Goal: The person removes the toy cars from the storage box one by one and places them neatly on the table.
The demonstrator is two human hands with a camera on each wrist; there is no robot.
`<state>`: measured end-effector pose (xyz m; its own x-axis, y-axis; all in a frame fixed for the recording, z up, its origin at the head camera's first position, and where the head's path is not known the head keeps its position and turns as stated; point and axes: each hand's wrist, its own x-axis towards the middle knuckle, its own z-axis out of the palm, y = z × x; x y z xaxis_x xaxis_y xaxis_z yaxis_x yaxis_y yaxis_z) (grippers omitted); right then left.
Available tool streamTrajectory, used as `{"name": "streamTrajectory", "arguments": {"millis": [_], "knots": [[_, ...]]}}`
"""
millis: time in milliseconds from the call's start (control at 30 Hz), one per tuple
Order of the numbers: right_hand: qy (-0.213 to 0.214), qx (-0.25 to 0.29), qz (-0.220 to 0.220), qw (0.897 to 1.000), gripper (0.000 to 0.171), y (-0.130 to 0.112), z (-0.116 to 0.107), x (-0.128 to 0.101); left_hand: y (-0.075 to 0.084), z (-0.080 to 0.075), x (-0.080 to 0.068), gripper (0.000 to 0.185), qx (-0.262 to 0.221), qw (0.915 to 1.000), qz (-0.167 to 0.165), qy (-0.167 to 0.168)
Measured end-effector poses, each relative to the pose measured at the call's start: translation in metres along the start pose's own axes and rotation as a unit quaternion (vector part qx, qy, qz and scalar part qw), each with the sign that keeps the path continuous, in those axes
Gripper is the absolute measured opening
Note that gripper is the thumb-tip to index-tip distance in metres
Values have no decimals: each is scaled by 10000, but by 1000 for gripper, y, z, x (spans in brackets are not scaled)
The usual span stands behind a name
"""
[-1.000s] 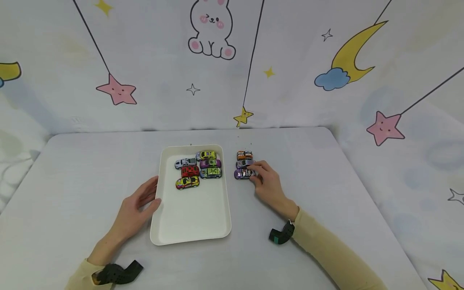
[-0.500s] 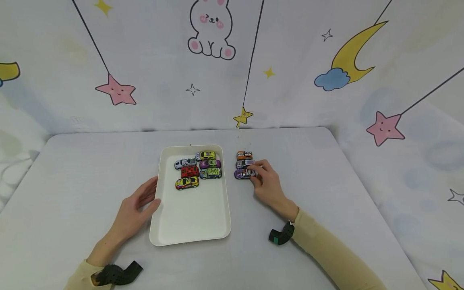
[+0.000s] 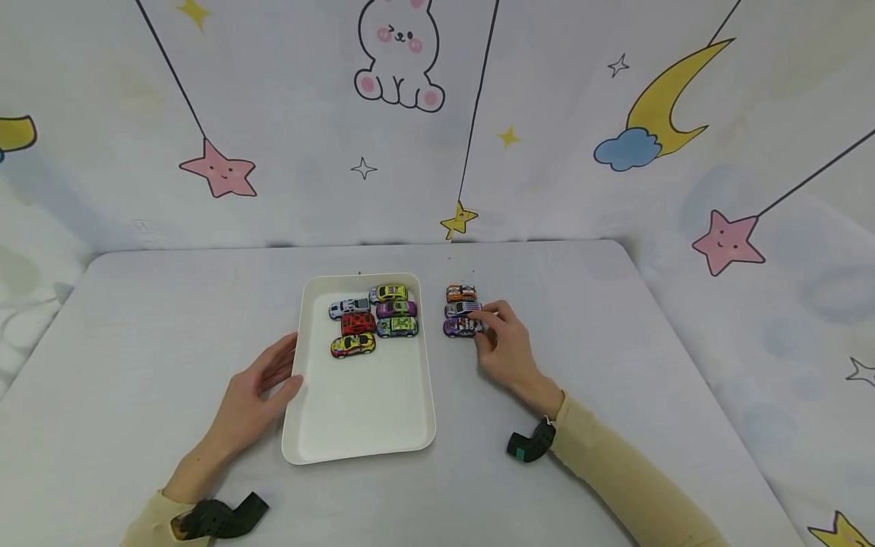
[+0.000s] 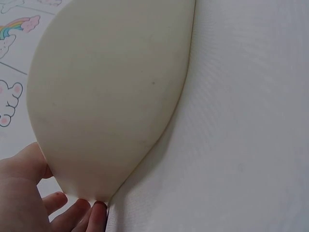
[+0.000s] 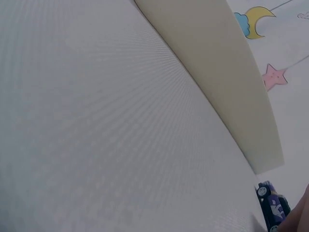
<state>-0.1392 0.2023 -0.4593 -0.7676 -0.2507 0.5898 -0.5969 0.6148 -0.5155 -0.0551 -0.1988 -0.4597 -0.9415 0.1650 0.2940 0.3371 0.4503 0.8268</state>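
Note:
A white tray (image 3: 362, 410) lies on the table with several toy cars (image 3: 374, 317) in its far half. My left hand (image 3: 256, 391) rests against the tray's left edge, fingers straight; the left wrist view shows the tray's outer wall (image 4: 111, 96) touched by those fingertips (image 4: 79, 212). Right of the tray three toy cars stand in a column: orange (image 3: 461, 293), silver (image 3: 462, 308) and purple (image 3: 461, 327). My right hand (image 3: 502, 342) pinches the purple car's right end. The purple car (image 5: 273, 210) shows at the bottom right of the right wrist view.
The grey table (image 3: 137, 319) has a rounded far edge, backed by a cartoon cloth wall (image 3: 437, 114) with a rabbit, stars and a moon. The tray's near half holds nothing. The tray's long side (image 5: 217, 72) crosses the right wrist view.
The purple car has shifted very slightly to the right under my right fingers. My left hand and the tray have stayed put.

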Motion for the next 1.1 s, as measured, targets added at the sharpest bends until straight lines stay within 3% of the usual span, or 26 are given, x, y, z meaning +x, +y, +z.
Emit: {"name": "streamTrajectory", "arguments": {"millis": [533,767,933,1100], "knots": [[203,179,-3,9996,30,3,-1,-1,3,2,3,61,8,10000,82,-39],[264,179,-124,9994,28,0,-3,-1,-1,3,2,61,13,10000,-43,-60],[281,299,-439,9982,26,-6,1,-2,-1,1,1,62,-6,9999,-115,-59],[445,560,-1020,9922,26,-20,9,-3,-1,0,0,62,-19,9999,-137,-34]]}}
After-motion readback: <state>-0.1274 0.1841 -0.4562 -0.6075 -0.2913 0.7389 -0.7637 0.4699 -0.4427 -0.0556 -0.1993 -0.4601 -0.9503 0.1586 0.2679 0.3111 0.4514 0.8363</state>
